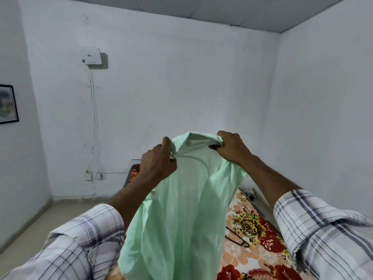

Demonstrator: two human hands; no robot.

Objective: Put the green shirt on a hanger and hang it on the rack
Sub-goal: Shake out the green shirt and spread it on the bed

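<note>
A framed picture (8, 104) hangs on the left wall, and a white box (91, 55) with cables running down sits on the far wall. The left hand (159, 162) is curled tight, gripping the green shirt (181, 209) near its collar. The shirt is held up in the air between both hands and drapes down over the bed (260, 257). The right hand (230, 146) clutches bunched fabric at the shirt's top. A dark hanger (236, 238) lies on the flowered bedsheet, just right of the shirt.

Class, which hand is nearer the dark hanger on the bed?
Right. The right hand is above the hanger; the left hand is farther left, across the green shirt.
</note>
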